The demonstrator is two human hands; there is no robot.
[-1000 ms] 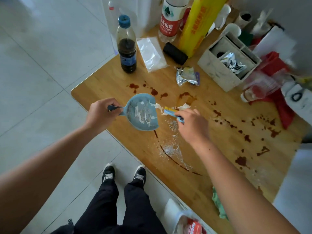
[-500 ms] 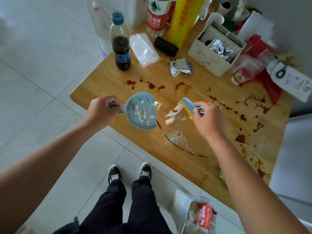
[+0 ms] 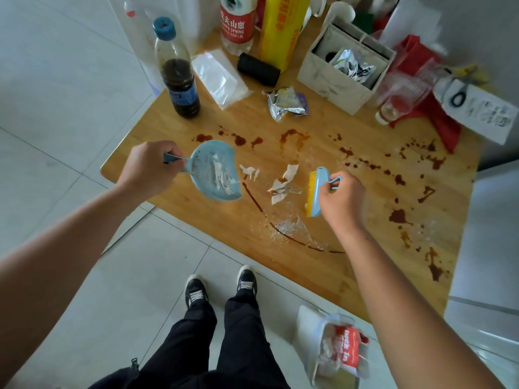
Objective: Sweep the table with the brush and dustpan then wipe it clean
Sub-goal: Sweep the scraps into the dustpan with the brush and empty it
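From the head camera, your left hand (image 3: 148,167) grips the dustpan (image 3: 214,171) handle at the table (image 3: 351,265) edge; your right hand (image 3: 344,202) pinches the brush (image 3: 316,192), with paper scraps (image 3: 283,182) lying between them.

We read "农夫山泉" and "SPRING" in white on the red label of the clear water bottle (image 3: 236,23) at the tabletop's far edge. Print on the yellow box (image 3: 283,26) and red packet (image 3: 349,346) stays illegible.
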